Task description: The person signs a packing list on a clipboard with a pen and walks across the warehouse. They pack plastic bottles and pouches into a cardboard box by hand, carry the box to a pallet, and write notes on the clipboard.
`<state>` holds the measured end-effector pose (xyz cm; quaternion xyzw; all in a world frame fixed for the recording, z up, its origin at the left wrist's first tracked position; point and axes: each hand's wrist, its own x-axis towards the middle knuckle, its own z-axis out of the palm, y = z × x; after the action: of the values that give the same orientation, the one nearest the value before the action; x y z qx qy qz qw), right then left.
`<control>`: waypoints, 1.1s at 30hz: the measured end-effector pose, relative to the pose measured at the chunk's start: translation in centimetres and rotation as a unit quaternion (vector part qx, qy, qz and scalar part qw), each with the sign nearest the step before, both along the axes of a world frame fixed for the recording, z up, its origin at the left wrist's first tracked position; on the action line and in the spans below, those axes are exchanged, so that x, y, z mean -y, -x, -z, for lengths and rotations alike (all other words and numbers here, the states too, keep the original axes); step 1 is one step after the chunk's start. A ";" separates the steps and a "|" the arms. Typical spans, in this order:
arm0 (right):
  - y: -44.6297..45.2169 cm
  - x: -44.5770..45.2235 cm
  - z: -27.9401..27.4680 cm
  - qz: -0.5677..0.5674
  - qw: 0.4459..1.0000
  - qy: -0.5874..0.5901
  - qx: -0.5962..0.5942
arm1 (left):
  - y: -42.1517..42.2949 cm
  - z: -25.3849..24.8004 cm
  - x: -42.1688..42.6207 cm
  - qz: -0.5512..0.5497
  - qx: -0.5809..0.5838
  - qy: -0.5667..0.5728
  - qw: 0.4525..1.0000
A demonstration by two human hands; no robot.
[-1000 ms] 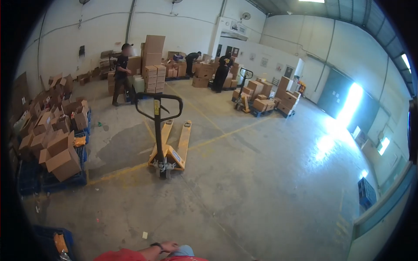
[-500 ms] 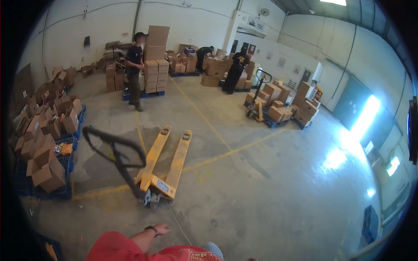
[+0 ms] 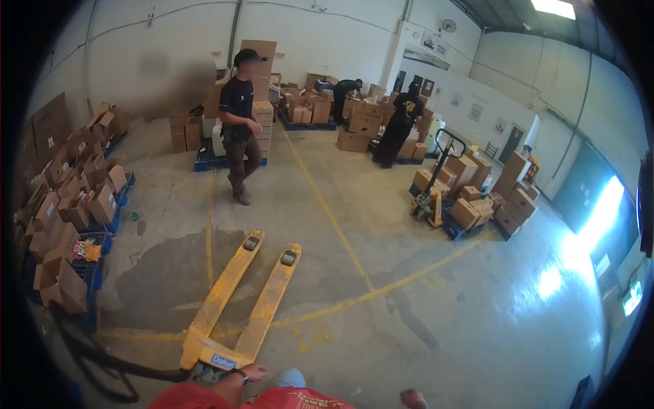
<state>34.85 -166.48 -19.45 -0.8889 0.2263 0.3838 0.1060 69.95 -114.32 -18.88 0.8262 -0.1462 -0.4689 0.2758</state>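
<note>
My left hand (image 3: pixel 256 372), with a dark watch at the wrist, hangs low in front of my red shirt. Its fingers look loosely apart, and I see nothing in them. Just beyond it is the base of a yellow pallet jack (image 3: pixel 216 352), its two forks pointing away from me. The jack's black handle (image 3: pixel 102 361) reaches out to the left, blurred and apart from my hand. At the bottom edge my right hand (image 3: pixel 413 398) is partly cut off and blurred, over the concrete floor; its fingers are unclear.
A person (image 3: pixel 240 123) in dark clothes walks beyond the forks. Two other people (image 3: pixel 399 126) (image 3: pixel 346 95) stand among boxes farther back. Open cartons (image 3: pixel 61 283) on blue pallets line the left side. Another pallet jack (image 3: pixel 436 198) stands by a loaded pallet at right.
The pallet jack now sits nearer and lower in view, its handle farther left. My right hand has come into view at the bottom. The walking person appears closer and farther right.
</note>
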 end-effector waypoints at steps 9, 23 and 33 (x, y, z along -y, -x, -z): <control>-33.8 14.3 -3.5 0.297 0.875 -0.017 0.382 | -18.6 8.6 2.3 -0.052 -0.022 -0.206 0.977; -53.5 36.1 5.2 -0.017 0.980 -0.137 0.141 | -62.8 -3.1 40.8 -0.172 0.168 0.159 0.957; -71.6 43.6 12.0 0.279 0.927 -0.251 0.011 | -72.5 1.5 37.0 -0.251 -0.041 -0.015 0.967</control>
<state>106.44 -210.08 -31.50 -0.7383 0.3600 0.3734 0.4311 142.43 -151.31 -20.39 0.8206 0.0842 -0.4202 0.3781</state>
